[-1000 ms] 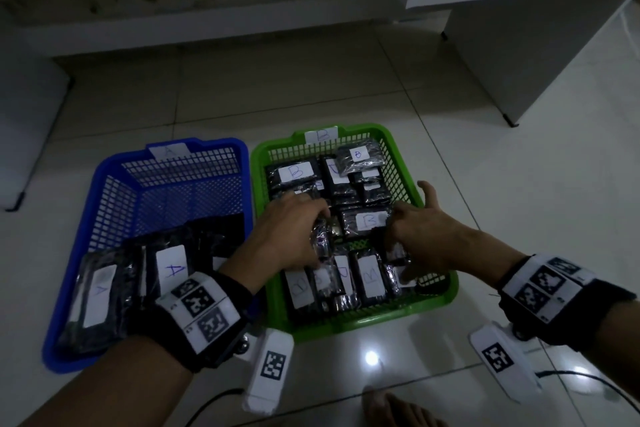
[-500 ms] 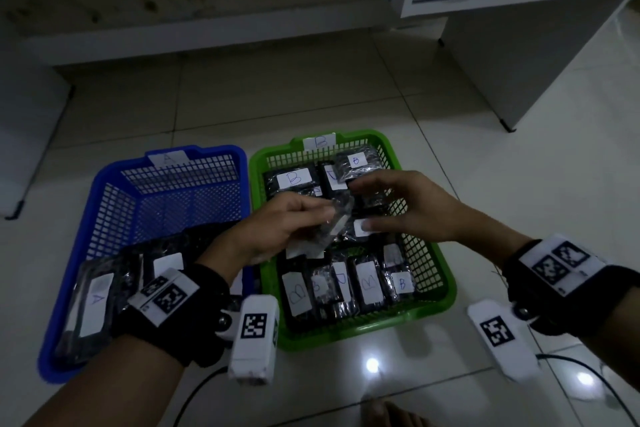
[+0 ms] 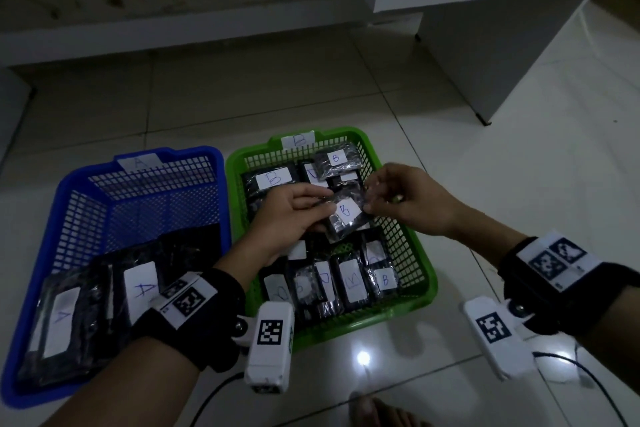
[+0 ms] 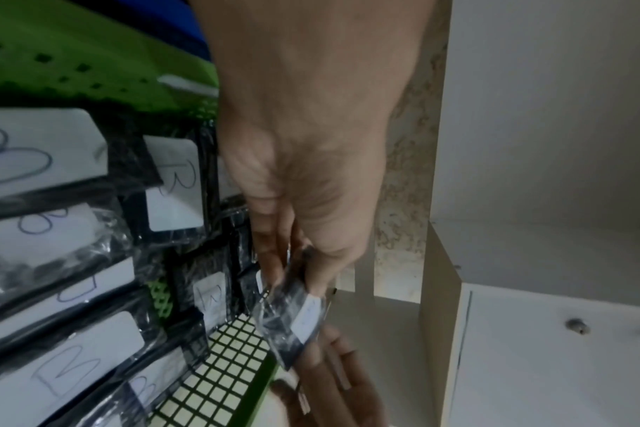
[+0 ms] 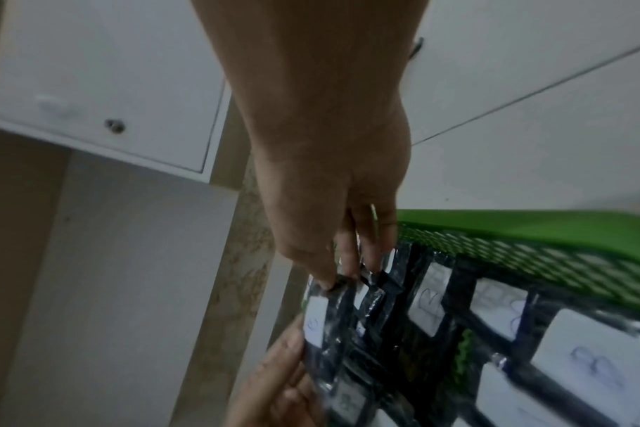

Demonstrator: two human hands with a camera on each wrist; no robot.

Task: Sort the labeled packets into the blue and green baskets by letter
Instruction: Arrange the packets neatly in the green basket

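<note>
Lifted since a second ago, both hands, left hand (image 3: 287, 215) and right hand (image 3: 405, 199), pinch one black foil B-labelled packet (image 3: 346, 215) label-up above the green mesh basket (image 3: 420, 246), apparently checking its letter

a white cabinet (image 3: 485, 28) stands on the pale tiled floor (image 3: 519, 184).

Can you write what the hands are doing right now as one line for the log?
step: sorting | left hand: holds B packet | right hand: pinches same packet | where: above green basket | blue basket: holds A packets
</note>
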